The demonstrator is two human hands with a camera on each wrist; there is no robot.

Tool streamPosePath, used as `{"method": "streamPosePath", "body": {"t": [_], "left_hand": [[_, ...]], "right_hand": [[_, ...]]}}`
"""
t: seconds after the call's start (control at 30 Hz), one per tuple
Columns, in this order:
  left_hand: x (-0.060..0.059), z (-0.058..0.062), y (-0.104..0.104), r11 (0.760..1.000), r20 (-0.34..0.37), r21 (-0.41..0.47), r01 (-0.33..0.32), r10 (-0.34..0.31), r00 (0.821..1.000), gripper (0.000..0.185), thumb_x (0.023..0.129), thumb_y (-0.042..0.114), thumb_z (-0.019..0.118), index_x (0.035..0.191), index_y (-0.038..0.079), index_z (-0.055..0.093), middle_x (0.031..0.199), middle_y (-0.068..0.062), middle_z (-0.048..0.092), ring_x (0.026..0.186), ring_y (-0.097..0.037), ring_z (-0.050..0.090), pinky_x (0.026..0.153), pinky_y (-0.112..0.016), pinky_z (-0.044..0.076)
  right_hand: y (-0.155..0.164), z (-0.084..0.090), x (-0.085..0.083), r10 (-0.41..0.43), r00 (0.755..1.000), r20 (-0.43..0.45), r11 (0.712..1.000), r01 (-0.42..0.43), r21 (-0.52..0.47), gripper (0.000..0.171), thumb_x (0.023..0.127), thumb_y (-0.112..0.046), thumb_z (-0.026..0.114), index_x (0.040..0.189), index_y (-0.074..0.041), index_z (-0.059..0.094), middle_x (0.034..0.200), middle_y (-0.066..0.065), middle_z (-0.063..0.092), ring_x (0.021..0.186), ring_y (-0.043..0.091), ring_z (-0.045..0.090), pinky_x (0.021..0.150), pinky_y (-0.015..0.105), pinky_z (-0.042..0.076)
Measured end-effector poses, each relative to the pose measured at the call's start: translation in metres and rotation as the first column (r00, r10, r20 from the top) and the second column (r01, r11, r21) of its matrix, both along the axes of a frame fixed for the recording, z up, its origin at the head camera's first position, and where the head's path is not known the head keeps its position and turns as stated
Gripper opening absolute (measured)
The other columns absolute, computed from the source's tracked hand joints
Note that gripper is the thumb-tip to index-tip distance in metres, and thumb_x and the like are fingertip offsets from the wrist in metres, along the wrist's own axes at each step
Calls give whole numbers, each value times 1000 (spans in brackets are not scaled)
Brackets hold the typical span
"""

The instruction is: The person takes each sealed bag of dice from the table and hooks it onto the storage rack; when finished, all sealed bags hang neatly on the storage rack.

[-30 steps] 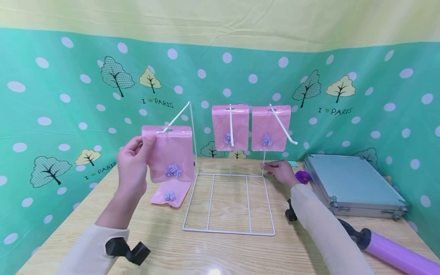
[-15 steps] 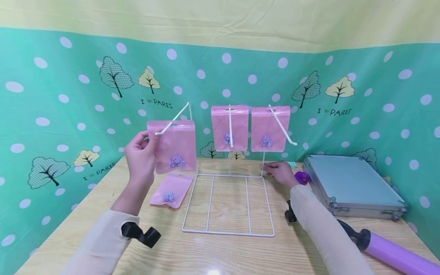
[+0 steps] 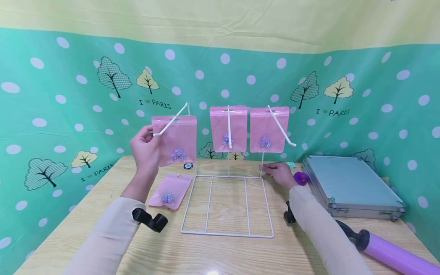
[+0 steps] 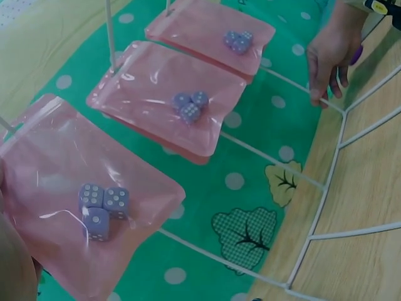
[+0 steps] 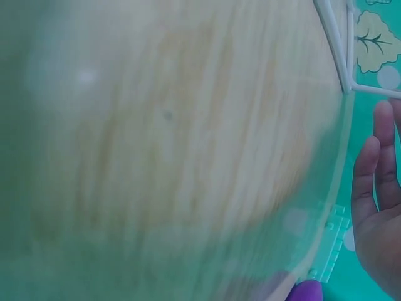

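Note:
My left hand point(image 3: 146, 151) pinches the left edge of a pink zip pouch point(image 3: 183, 133) with lilac dice point(image 4: 100, 210) inside. The white left hook point(image 3: 167, 126) of a wire display rack point(image 3: 227, 235) passes across the pouch's top, at its hanging slot. Two like pouches hang on the rack's other hooks, a middle pouch point(image 3: 237, 124) and a right pouch point(image 3: 278, 130). Low on the rack's right upright, my right hand point(image 3: 280, 173) grips the wire between thumb and fingers. Another dice pouch point(image 3: 172, 185) lies flat on the table, left of the rack base.
A silver-edged case point(image 3: 354, 185) stands on the table at right, with a purple object point(image 3: 301, 178) beside it. In front of the case lies a purple hand pump point(image 3: 395, 250). A black-and-white poker chip point(image 3: 188, 166) sits behind the flat pouch. A patterned cloth point(image 3: 251, 65) hangs behind.
My left hand has slid the pouch back along the left hook, up and to the right, uncovering the flat pouch and the chip. My right hand stays on the rack's upright.

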State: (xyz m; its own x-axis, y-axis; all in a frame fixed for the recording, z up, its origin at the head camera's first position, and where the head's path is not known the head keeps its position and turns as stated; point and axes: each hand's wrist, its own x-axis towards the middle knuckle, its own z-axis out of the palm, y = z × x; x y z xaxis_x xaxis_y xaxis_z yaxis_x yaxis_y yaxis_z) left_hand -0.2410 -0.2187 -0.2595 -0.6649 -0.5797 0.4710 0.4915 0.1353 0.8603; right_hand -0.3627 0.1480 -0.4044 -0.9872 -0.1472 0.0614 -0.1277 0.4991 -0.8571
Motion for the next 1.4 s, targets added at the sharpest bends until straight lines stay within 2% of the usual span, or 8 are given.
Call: {"method": "streamPosePath", "body": {"t": [0.23, 0.37, 0.53, 0.67, 0.83, 1.1, 1.27, 1.4], "left_hand": [[-9, -2, 1, 1000, 29, -15, -27, 27, 999, 14, 92, 26, 79, 90, 14, 73, 71, 10, 65, 63, -5, 58, 60, -17, 53], [-12, 1, 2, 999, 78, -19, -36, 37, 996, 17, 92, 26, 79, 95, 10, 74, 76, 7, 65, 69, -8, 60, 64, -17, 54], [-19, 3, 4, 998, 147, -24, -62, 64, 987, 19, 91, 29, 80, 97, 11, 74, 79, 5, 63, 75, -10, 59, 64, -16, 51], [-26, 4, 5, 998, 178, -12, -65, 66, 982, 15, 92, 22, 79, 99, 10, 74, 81, 3, 61, 76, -10, 57, 64, -17, 50], [-33, 5, 7, 999, 212, -3, -48, 48, 976, 21, 93, 19, 76, 109, 6, 73, 82, 3, 61, 75, -10, 57, 66, -17, 51], [-45, 7, 6, 998, 216, -22, -52, 56, 975, 21, 93, 28, 77, 103, 11, 73, 78, 5, 63, 72, -9, 59, 67, -17, 53], [-50, 11, 7, 994, 232, -71, -77, 92, 968, 30, 94, 29, 76, 111, 5, 72, 77, 7, 62, 70, -8, 57, 64, -15, 51], [-54, 13, 8, 994, 265, -79, -79, 97, 959, 33, 94, 30, 75, 114, 4, 72, 79, 8, 62, 72, -7, 57, 66, -16, 51]], "right_hand": [[1, -3, 0, -2, 1000, 0, 1000, 2, -12, 37, 99, -28, 69, 120, 2, 71, 112, 16, 74, 92, 27, 73, 71, 29, 53], [1, -2, 0, -5, 1000, 0, 1000, 5, -13, 36, 99, -28, 69, 121, 1, 71, 112, 16, 75, 92, 27, 73, 70, 28, 52], [0, -1, 0, -10, 1000, 4, 1000, 10, -4, 36, 99, -29, 69, 122, -1, 71, 115, 15, 74, 93, 26, 73, 73, 28, 53], [1, -2, 0, -9, 1000, 4, 1000, 9, -7, 38, 99, -31, 69, 123, -1, 71, 114, 15, 74, 93, 26, 72, 72, 29, 52], [1, -2, 0, -6, 1000, 2, 1000, 6, -21, 39, 99, -31, 70, 123, 0, 70, 113, 14, 74, 92, 25, 72, 71, 30, 53], [1, -2, 0, -5, 1000, -2, 1000, 5, -6, 37, 99, -31, 69, 122, -1, 72, 113, 15, 74, 93, 26, 73, 72, 29, 53], [1, -1, 0, 3, 1000, -6, 1000, -3, -8, 37, 99, -30, 69, 121, 0, 71, 114, 15, 74, 95, 28, 73, 72, 30, 53], [0, -1, 1, -3, 1000, -4, 1000, 3, -12, 36, 99, -29, 70, 121, -1, 72, 113, 15, 74, 95, 28, 73, 72, 30, 53]]}}
